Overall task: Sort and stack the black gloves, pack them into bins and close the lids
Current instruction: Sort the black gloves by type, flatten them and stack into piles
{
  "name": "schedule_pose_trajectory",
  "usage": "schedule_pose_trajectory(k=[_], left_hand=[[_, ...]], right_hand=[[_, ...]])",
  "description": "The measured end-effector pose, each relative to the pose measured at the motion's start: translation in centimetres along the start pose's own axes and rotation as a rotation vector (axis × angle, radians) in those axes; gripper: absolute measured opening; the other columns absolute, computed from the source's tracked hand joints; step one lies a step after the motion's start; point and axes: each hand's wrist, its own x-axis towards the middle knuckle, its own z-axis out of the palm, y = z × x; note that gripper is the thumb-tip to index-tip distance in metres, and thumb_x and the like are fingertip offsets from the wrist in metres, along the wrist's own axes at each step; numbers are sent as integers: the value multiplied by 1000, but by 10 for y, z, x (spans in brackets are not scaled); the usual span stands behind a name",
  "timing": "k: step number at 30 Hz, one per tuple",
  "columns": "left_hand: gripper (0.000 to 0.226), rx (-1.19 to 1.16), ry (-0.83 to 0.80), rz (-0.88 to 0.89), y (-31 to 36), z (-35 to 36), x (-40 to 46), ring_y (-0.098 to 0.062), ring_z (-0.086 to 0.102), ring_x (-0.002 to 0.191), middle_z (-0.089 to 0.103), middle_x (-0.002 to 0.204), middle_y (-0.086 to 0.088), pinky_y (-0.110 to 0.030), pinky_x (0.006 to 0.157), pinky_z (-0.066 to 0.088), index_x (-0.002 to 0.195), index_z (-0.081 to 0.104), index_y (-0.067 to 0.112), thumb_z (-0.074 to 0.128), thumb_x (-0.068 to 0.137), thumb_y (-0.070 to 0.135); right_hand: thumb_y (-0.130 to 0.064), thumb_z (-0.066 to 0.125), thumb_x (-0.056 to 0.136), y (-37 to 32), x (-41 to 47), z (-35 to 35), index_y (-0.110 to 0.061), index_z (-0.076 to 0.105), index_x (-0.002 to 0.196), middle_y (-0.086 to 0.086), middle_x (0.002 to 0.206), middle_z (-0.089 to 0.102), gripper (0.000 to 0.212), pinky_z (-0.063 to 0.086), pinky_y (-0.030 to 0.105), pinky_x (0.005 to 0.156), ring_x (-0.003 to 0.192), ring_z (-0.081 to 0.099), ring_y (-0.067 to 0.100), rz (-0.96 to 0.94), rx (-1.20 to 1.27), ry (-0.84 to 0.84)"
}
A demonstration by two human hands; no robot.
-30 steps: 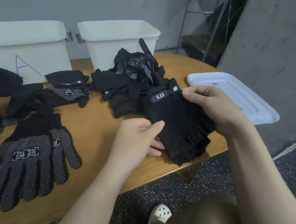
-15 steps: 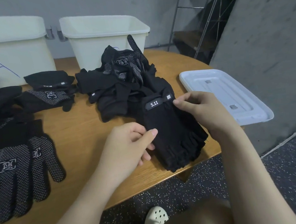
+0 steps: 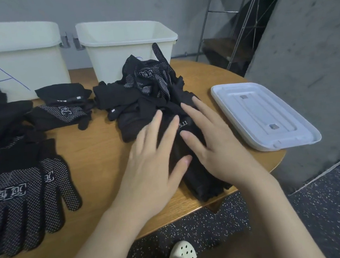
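Note:
A stack of plain black fingerless gloves with a "5.11" label lies at the table's front edge. My left hand and my right hand both lie flat on it, fingers straight and spread, pressing it down. Behind it is a loose heap of black gloves, some dotted. A stack of dotted gloves lies at the front left. More gloves sit further back on the left. Two white bins stand at the back: one marked "A" and an open one.
A white bin lid lies flat on the table's right end. The round wooden table ends close to my hands. A concrete pillar rises at the right, with a wire rack behind the table.
Both hands let go of the 5.11 gloves they were pinching and now lie flat on the stack, which rests on the table.

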Motion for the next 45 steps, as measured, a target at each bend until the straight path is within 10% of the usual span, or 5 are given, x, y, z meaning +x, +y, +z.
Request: schedule_pose_trajectory(k=[5, 22, 30, 45], left_hand=[[85, 142, -133, 6, -9, 12, -1, -4, -29, 152, -31, 166, 18, -39, 128, -9, 159, -23, 36, 28, 101, 69], [78, 226, -217, 22, -16, -16, -29, -2, -33, 149, -27, 167, 16, -41, 129, -10, 159, -23, 31, 22, 105, 64], [77, 309, -143, -241, -74, -90, -79, -3, -27, 152, -22, 167, 16, -34, 125, -15, 163, -11, 33, 10, 99, 70], [64, 302, -117, -447, -148, -116, -99, -12, -11, 158, 1, 173, 7, -38, 129, -8, 164, 13, 37, 23, 105, 61]], right_hand=[[-58, 36, 102, 12, -2, 9, -39, 4, 164, -16, 171, -10, 72, 4, 41, 129, 158, -5, 9, 104, -64, -173], [-69, 31, 98, 15, 3, 10, -38, -8, 163, -13, 169, -19, 81, -5, 42, 129, 157, -15, 11, 161, -236, -272], [-67, 39, 96, -50, 6, -3, -34, 23, 162, -8, 172, 4, 76, -1, 43, 129, 158, -8, 10, -49, -185, 16], [-21, 65, 98, -124, 108, 144, -14, 56, 143, 1, 150, 52, 46, 30, 28, 119, 141, 45, 18, -230, 18, -72]])
